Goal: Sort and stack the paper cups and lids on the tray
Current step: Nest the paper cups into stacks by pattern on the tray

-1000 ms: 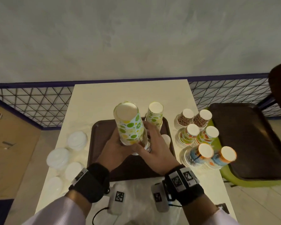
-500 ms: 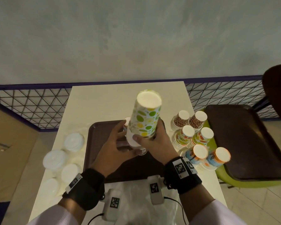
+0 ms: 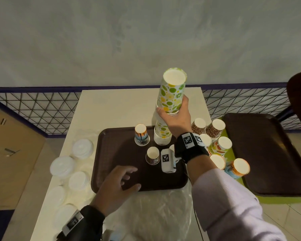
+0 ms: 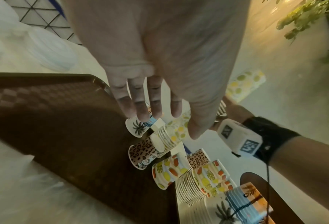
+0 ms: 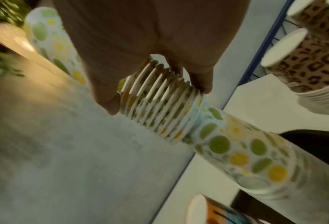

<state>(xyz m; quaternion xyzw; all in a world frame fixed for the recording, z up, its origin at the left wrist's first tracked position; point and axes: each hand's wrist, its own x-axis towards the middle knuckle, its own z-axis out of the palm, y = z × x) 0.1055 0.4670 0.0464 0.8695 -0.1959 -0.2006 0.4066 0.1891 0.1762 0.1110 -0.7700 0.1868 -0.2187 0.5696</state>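
My right hand (image 3: 176, 113) grips a stack of upside-down green-and-yellow citrus cups (image 3: 171, 93) by its rims (image 5: 159, 103), held on top of a second citrus stack (image 3: 162, 134) standing on the brown tray (image 3: 115, 153). On the tray also stand a palm-print cup (image 3: 142, 137) and a leopard-print cup (image 3: 153, 155), both upside down. My left hand (image 3: 122, 181) hovers open over the tray's near edge, fingers (image 4: 140, 106) spread, holding nothing.
Stacks of leopard (image 3: 215, 127), fruit-print (image 3: 221, 147) and palm-print cups (image 3: 237, 168) stand right of the tray. White lids (image 3: 82, 148) lie in piles on the table's left. A second brown tray (image 3: 268, 153) rests on a green chair at right. Crumpled plastic (image 3: 156, 214) lies near me.
My right hand has lifted the citrus stack and carried it right and back onto the other citrus stack. My left hand let go and pulled back toward the tray's near edge.
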